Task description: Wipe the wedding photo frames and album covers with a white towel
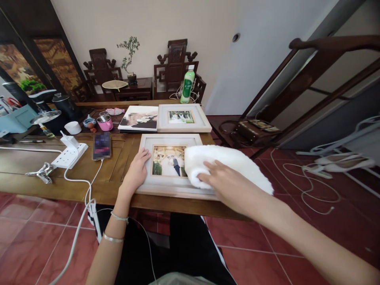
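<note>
Polished brown table [18, 168] wood is bearing a rectangular, pale-bordered photo frame [168, 160], lying flat. Your left hand [139, 166] is resting on its left border, fingers close together; your right hand [224, 179] is pressing fluffy white cloth [246, 164] over its right side, fingers bent, whether clamped I cannot tell.

The person's left hand [138, 169] rests on the left edge of a framed photo [168, 161]; the right hand [219, 176] holds a white cloth [233, 158] over its right part. 1 other frame [181, 118] lies behind, near a green bottle [187, 87].
</note>
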{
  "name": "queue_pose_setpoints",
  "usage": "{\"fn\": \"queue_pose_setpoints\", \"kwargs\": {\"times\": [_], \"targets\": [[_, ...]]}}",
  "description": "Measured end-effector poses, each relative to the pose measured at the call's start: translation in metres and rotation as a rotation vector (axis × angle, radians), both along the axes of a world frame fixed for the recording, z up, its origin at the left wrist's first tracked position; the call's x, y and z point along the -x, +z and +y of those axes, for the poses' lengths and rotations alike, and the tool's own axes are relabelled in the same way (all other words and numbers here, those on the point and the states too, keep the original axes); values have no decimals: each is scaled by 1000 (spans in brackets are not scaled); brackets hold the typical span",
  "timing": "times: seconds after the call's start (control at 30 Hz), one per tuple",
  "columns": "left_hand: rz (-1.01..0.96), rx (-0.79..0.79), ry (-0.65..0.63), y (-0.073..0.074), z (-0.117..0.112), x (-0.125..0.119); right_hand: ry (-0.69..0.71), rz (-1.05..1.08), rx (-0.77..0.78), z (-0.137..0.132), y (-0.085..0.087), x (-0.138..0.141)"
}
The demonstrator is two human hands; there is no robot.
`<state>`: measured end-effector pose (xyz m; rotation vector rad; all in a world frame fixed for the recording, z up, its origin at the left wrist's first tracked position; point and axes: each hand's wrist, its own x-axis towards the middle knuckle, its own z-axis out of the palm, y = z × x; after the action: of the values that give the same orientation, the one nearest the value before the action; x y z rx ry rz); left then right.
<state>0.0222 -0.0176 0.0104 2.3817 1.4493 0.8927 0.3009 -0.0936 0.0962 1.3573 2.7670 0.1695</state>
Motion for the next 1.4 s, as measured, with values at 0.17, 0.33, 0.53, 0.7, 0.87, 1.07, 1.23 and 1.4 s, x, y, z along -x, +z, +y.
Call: {"fn": "queue_pose_setpoints", "kwargs": {"times": [0.17, 0.33, 0.53, 0.7, 0.87, 1.07, 1.23, 1.4], "targets": [[-20, -20, 5, 0, 0, -1, 43, 73, 49, -37, 4, -3], [-32, -39, 15, -2, 0, -1, 39, 91, 161, -23, 8, 27], [-12, 8, 2, 5, 0, 1, 175, 85, 205, -4, -3, 90], [-2, 30, -16, 8, 0, 3, 146, 140, 187, -11, -9, 71], [13, 42, -22, 7, -1, 3, -62, 82, 145, -17, 1, 17], [36, 69, -39, 9, -2, 5, -155, 72, -114, 40, -24, -7], [23, 59, -55, 7, -1, 7, -192, 167, -229, 96, -40, 3], [8, 38, -28, 4, 0, 6, -137, 113, -160, 89, -41, 18]]}}
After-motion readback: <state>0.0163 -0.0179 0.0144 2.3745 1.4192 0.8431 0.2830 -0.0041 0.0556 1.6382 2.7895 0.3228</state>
